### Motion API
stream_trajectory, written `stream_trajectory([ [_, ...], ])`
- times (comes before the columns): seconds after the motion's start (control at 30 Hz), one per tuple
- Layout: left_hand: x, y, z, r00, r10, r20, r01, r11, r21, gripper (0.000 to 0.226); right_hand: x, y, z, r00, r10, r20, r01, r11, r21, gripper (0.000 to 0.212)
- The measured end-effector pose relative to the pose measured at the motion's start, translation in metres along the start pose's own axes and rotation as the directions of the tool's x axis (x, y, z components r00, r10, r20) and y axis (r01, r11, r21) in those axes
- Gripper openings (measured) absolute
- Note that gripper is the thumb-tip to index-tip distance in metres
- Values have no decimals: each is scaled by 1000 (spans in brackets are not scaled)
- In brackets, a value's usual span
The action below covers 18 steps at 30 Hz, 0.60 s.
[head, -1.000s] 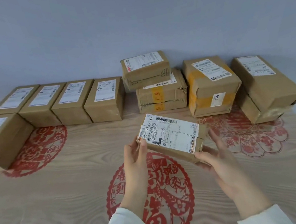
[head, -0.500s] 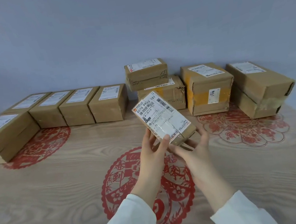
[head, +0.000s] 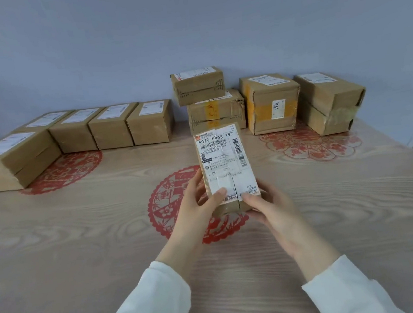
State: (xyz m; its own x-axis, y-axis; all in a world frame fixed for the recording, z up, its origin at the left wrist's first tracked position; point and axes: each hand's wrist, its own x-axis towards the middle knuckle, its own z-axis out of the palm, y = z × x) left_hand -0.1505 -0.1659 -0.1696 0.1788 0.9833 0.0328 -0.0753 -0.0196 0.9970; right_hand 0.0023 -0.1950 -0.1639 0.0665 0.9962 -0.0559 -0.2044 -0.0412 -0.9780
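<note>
Parcel, shipping label up, clasped at its near end by left grip and right grip (thumbs on top); hold it level above the desk for reading.

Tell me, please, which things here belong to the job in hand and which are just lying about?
In hand:
parcel with the white label, gripped by the left hand and the right hand.

Lying about:
row of four boxes; big box at far left; stack of two boxes; tall box with yellow tape; box at far right; red paper cut-outs on the table.
</note>
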Motion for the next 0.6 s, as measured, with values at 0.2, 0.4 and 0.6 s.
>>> stream_trajectory([
  [0.2,-23,2,-7,1000,-12,-13,12,1000,-27,67,-21,13,8,1000,9,-8,-9,1000,-18,51],
  [0.4,-35,11,-10,1000,-6,31,7,1000,-18,57,-28,10,13,995,-73,-69,65,992,-110,38],
  [0.6,-37,9,-12,999,-30,-31,27,997,-75,52,-35,11,14,996,-77,-45,71,989,-134,36],
])
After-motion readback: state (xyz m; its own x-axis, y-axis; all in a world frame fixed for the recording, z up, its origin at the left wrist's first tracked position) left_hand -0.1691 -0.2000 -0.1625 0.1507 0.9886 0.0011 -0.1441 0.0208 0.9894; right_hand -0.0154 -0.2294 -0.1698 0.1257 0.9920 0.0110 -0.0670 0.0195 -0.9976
